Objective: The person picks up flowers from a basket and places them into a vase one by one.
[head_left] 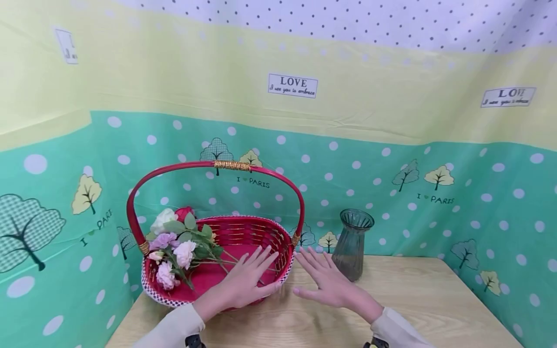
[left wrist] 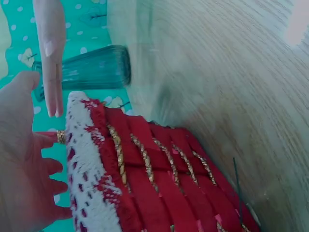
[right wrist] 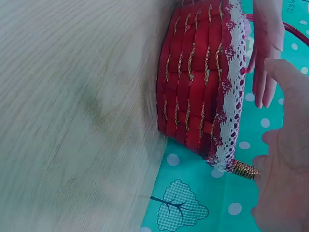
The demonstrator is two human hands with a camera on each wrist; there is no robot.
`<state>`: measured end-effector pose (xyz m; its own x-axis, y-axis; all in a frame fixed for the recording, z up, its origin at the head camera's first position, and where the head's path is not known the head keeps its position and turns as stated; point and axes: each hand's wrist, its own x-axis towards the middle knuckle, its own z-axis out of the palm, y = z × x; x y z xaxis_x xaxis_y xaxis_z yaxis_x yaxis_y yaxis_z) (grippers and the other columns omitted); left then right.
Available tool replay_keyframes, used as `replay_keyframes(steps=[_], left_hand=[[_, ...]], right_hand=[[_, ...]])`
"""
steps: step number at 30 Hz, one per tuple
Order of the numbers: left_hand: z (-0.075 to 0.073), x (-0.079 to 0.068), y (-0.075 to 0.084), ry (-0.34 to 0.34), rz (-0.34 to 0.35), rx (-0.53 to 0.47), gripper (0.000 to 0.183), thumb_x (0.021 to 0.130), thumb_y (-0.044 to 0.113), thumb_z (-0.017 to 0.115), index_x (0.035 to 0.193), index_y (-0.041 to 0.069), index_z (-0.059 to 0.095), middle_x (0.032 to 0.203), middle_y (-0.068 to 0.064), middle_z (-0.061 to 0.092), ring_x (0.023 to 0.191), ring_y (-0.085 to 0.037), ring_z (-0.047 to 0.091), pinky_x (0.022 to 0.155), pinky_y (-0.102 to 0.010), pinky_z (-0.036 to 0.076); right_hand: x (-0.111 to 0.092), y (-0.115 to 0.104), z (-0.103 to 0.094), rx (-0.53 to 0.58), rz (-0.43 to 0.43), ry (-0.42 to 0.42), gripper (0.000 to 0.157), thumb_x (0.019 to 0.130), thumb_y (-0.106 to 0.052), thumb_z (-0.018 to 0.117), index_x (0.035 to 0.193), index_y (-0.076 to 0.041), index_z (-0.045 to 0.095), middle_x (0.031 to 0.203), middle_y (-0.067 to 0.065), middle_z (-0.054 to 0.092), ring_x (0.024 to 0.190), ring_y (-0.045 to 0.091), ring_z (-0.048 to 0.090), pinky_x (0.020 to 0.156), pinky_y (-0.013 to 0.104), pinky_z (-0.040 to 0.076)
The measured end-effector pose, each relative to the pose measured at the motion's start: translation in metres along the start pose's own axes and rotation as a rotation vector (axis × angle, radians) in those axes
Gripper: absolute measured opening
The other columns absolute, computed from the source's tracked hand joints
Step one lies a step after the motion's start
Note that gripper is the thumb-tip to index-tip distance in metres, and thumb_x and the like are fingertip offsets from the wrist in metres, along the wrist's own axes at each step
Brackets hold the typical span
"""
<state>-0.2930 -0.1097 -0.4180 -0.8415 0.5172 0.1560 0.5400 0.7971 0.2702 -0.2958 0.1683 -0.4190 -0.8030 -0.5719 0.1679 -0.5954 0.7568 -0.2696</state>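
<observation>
My left hand point(head_left: 248, 280) hovers over the front right part of a red woven basket point(head_left: 256, 227), fingers straight and spread, holding nothing. To its right, my right hand point(head_left: 328, 280) is held out flat in front of the glass vase, also with nothing in it. The basket has a tall red handle point(head_left: 174, 168) and a white lace rim point(left wrist: 89, 164). A bunch of flowers point(head_left: 184, 253), pink, white, lilac and red, lies in its left half, stems pointing right. The ribbed greenish glass vase point(head_left: 351, 246) stands upright right of the basket.
Everything stands on a light wooden table point(head_left: 413, 290). A green and yellow printed cloth point(head_left: 391, 183) hangs behind it and along both sides. The basket's handle arches high over its middle.
</observation>
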Motion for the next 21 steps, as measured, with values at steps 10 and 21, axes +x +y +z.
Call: replay_keyframes(steps=[10,21], left_hand=[[-0.023,-0.001,0.006,0.105,-0.077,-0.02,0.076,0.099,0.062,0.05,0.159,0.017,0.036,0.165,-0.013,0.035,0.155,-0.038,0.026,0.123,-0.066,0.022],[-0.06,0.003,0.006,0.304,-0.212,-0.194,0.065,0.101,0.04,0.061,0.153,0.006,0.043,0.153,-0.018,0.051,0.141,-0.039,0.049,0.115,-0.057,0.043]], right_hand=[[-0.002,-0.002,-0.01,-0.014,-0.024,0.123,0.082,0.097,-0.06,0.058,0.163,-0.026,0.024,0.169,0.002,0.024,0.159,0.03,0.016,0.125,0.067,0.012],[-0.004,0.007,-0.025,-0.012,-0.06,0.445,0.076,0.093,-0.043,0.072,0.158,-0.021,0.038,0.16,0.007,0.044,0.15,0.035,0.036,0.122,0.067,0.023]])
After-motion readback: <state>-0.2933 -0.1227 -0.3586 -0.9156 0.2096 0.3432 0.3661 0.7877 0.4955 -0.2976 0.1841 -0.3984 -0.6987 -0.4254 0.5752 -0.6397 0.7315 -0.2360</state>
